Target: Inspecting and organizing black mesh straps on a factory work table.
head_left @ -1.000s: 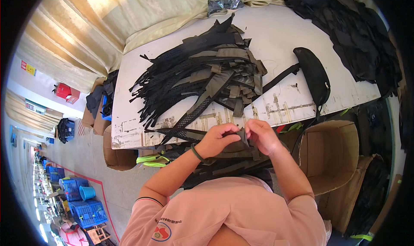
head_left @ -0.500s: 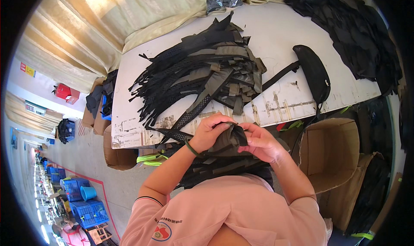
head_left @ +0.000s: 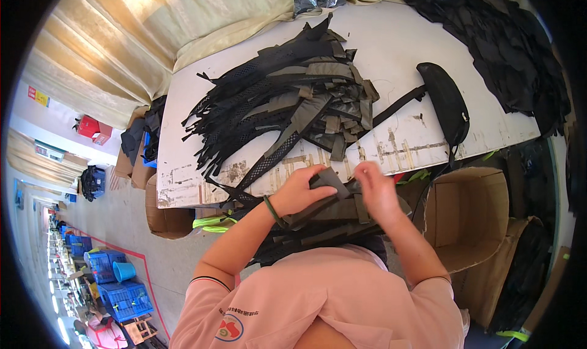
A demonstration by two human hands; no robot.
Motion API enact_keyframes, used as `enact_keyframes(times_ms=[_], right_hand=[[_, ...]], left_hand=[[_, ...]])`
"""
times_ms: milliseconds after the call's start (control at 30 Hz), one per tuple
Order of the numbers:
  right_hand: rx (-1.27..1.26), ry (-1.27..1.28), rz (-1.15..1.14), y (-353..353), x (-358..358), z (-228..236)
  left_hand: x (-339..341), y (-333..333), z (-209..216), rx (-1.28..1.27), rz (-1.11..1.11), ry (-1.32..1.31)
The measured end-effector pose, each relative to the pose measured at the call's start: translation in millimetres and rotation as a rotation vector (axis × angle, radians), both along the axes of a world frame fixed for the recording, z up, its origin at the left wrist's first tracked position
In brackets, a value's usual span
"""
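My left hand (head_left: 301, 191) is closed on a dark grey-green fabric strap piece (head_left: 330, 181), thumb on top, at the near edge of the table. More strap pieces (head_left: 318, 230) of the same dark cloth lie across my lap below it. Just to the right, apart from the left hand, my right hand (head_left: 379, 195) is raised with its fingers curled together. It is a little blurred, and whatever its fingertips pinch is hidden. Beyond my hands lies a pile of black mesh and grey straps (head_left: 275, 98) on the white table (head_left: 385, 37).
A black waist pouch (head_left: 445, 101) with a strap lies right of the pile. Black fabric pieces (head_left: 495, 49) are heaped at the far right. Open cardboard boxes (head_left: 468, 217) stand below the table's right side. Blue crates (head_left: 125, 300) stand on the floor at left.
My hands have parted: the right has moved up off the strap piece and its fingers have curled. The piece in my left hand now shows a flat, folded-over end.
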State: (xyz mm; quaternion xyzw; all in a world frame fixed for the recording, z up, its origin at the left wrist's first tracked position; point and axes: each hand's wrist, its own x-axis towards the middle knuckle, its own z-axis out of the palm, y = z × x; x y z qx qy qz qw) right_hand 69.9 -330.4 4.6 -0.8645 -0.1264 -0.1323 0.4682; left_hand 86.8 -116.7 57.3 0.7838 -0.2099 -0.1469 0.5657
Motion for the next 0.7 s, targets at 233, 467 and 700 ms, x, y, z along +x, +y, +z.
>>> enact_keyframes(times_ms=[233, 467, 700], right_hand=[[0.314, 0.597, 0.447, 4, 2, 30], [-0.243, 0.813, 0.547, -56, -5, -6], [-0.493, 0.823, 0.445, -62, -27, -59]], left_hand=[[4, 4, -10, 0.100, 0.039, 0.151], [-43, 46, -63, 0.776, -0.341, -0.115], [-50, 61, -56, 0.948, -0.367, 0.149]])
